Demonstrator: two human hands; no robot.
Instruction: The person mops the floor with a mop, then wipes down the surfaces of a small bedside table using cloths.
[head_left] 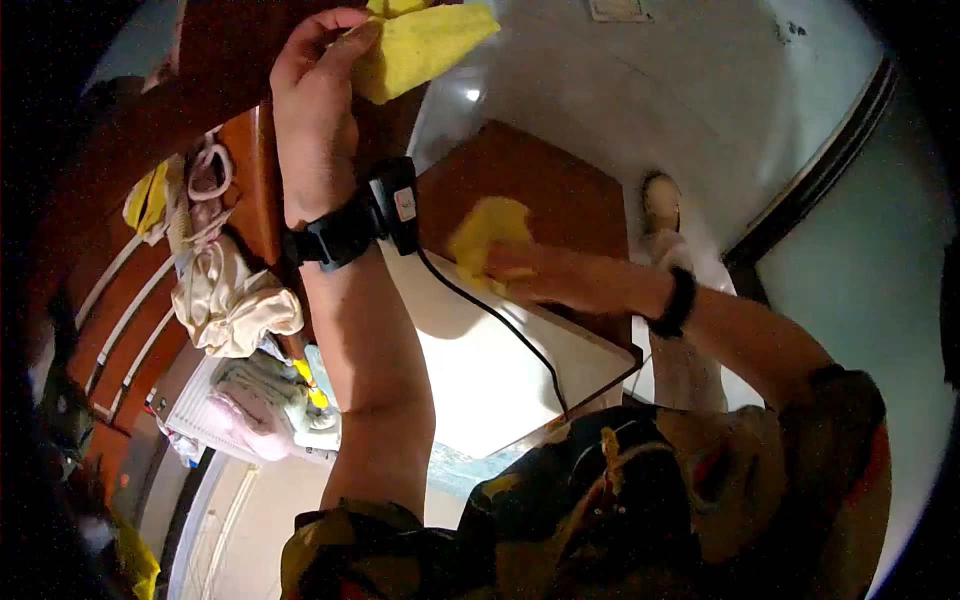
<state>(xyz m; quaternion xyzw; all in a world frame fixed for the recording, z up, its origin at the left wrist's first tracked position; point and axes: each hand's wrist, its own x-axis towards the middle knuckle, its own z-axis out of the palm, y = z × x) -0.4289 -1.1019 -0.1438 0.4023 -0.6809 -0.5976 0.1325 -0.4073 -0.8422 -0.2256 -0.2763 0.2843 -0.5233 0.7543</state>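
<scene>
My left hand (312, 95), at the top of the view, pinches a yellow cloth (430, 50) that hangs out to the right of the fingers. A black strap with a small dark box (393, 205) sits on that wrist, and a cable runs from it. Lower and to the right, my right hand (520, 272) is on a second yellow cloth (492, 225), slightly smeared by motion. This cloth lies over the border between a reddish-brown wooden surface (570, 190) and a pale, brightly lit panel (480, 365). The right fingertips are partly hidden in the cloth.
On the left, cream fabric (235, 300) hangs beside brown wooden furniture. Below it, folded pink and pale cloths (255, 405) lie near a white rack. A shoe (660, 200) rests on the shiny tiled floor (700, 90). A dark strip (820, 170) edges the floor at right.
</scene>
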